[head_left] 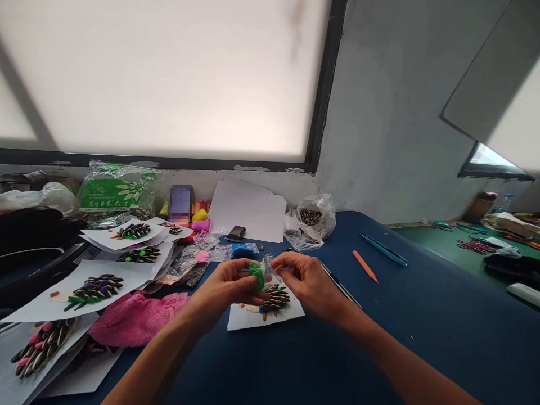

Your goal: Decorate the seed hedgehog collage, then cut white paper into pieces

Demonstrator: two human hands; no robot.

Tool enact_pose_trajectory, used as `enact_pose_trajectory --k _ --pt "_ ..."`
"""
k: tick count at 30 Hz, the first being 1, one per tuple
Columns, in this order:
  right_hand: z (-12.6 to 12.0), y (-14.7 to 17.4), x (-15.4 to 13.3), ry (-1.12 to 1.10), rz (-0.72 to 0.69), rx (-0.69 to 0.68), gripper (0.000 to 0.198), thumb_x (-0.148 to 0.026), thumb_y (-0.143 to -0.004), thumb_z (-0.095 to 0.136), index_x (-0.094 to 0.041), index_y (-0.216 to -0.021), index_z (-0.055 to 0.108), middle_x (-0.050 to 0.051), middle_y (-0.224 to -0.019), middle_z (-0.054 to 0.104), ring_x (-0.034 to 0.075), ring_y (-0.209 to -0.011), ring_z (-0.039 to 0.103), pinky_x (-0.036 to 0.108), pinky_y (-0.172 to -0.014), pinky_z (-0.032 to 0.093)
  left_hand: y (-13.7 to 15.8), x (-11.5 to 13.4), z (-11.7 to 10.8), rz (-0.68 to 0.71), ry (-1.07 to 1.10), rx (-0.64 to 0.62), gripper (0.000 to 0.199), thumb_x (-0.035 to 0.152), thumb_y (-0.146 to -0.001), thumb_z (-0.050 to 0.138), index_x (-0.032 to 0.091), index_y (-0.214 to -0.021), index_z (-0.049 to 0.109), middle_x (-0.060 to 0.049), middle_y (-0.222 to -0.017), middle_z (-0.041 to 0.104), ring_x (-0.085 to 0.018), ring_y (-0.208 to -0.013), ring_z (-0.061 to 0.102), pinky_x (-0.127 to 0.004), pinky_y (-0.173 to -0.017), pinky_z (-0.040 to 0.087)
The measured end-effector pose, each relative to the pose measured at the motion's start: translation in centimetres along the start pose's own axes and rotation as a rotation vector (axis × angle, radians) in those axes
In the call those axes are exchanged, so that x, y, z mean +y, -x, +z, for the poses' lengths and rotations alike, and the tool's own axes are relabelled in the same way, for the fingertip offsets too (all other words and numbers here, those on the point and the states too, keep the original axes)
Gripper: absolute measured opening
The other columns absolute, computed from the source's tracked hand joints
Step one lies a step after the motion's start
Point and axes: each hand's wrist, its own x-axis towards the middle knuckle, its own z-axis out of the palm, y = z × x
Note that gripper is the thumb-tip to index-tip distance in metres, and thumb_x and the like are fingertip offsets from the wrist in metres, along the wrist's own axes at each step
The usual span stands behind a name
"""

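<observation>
My left hand [237,282] is closed around a lump of green modelling clay [256,275] in a clear plastic wrapper. With its fingertips pinched, my right hand [297,274] grips the wrapper's clear plastic [270,268] beside the clay. Both hands are above a white paper sheet [248,322] on the dark blue table. On that sheet is a picture made of striped sunflower seeds [276,300], with orange bits and a blue dab; the hands cover its upper part.
Finished-looking seed pictures [95,289] are stacked at the left, beside a pink cloth [141,318]. Clay packets [244,249], blank paper [248,208] and a bag of seeds [311,216] lie at the back. An orange marker [365,266] and blue tweezers [385,250] lie right.
</observation>
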Motion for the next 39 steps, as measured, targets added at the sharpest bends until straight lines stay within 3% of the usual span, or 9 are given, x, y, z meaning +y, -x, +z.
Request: enact_pose_trajectory --k 6,13,18,25,28,32,39 --pt "0.3 -0.4 0.5 -0.148 0.009 -0.088 0.028 -0.004 -0.076 0.049 -0.017 -0.075 0.073 0.003 -0.083 0.068 0.015 -0.079 0.062 0.026 -0.072 0.047 0.0 0.0 0.5 -0.038 0.019 0.008 0.055 0.035 -0.056 0.088 0.013 -0.098 0.06 -0.005 -0.08 0.076 -0.02 -0.07 0.074 -0.03 -0.07 0.06" --pt "1.0 -0.1 0.6 -0.34 0.08 -0.08 0.012 -0.022 -0.078 0.064 -0.015 -0.079 0.074 0.004 -0.077 0.069 0.016 -0.07 0.062 0.027 -0.064 0.049 0.2 0.5 1.3 -0.081 -0.085 0.034 0.048 0.027 -0.057 0.082 0.012 -0.095 0.058 -0.005 -0.074 0.075 -0.02 -0.064 0.073 -0.029 -0.063 0.059" --pt "1.1 0.0 0.5 -0.246 0.057 -0.029 0.008 -0.022 -0.077 0.066 -0.015 -0.077 0.072 0.002 -0.075 0.067 0.012 -0.06 0.056 0.023 -0.055 0.045 0.2 0.7 1.4 -0.097 -0.159 0.018 0.036 0.029 -0.059 0.079 0.013 -0.086 0.06 -0.004 -0.068 0.074 -0.019 -0.059 0.072 -0.027 -0.057 0.057" --pt "1.1 0.2 -0.1 -0.077 -0.034 -0.056 0.015 -0.015 -0.08 0.065 -0.021 -0.09 0.076 0.001 -0.084 0.069 0.01 -0.064 0.055 0.022 -0.059 0.043 0.1 0.3 1.2 -0.06 -0.199 -0.014 0.03 0.035 -0.066 0.077 0.015 -0.077 0.057 -0.005 -0.068 0.073 -0.02 -0.062 0.073 -0.028 -0.062 0.057" --pt "1.1 0.3 -0.1 0.055 -0.081 -0.063 0.016 -0.013 -0.08 0.067 -0.022 -0.089 0.076 0.001 -0.082 0.067 0.012 -0.067 0.056 0.023 -0.061 0.043 0.3 0.4 1.4 -0.054 -0.174 -0.037 0.04 0.039 -0.068 0.077 0.014 -0.091 0.056 -0.009 -0.074 0.075 -0.022 -0.067 0.073 -0.032 -0.065 0.058" --pt "1.2 0.4 0.0 0.168 -0.152 -0.028 0.014 -0.012 -0.082 0.065 -0.021 -0.082 0.075 0.002 -0.08 0.066 0.013 -0.07 0.058 0.024 -0.063 0.043 0.6 0.7 1.7 -0.067 -0.13 0.039 0.057 0.033 -0.068 0.077 0.012 -0.112 0.048 -0.009 -0.078 0.075 -0.024 -0.068 0.074 -0.036 -0.069 0.059" --pt "1.1 0.4 0.2 0.275 -0.161 -0.123 0.015 -0.014 -0.081 0.068 -0.024 -0.088 0.075 0.001 -0.084 0.066 0.013 -0.071 0.06 0.023 -0.064 0.043 0.7 0.9 1.8 -0.099 -0.164 0.09 0.051 0.023 -0.07 0.071 0.012 -0.114 0.048 -0.007 -0.074 0.074 -0.023 -0.062 0.073 -0.037 -0.068 0.058"
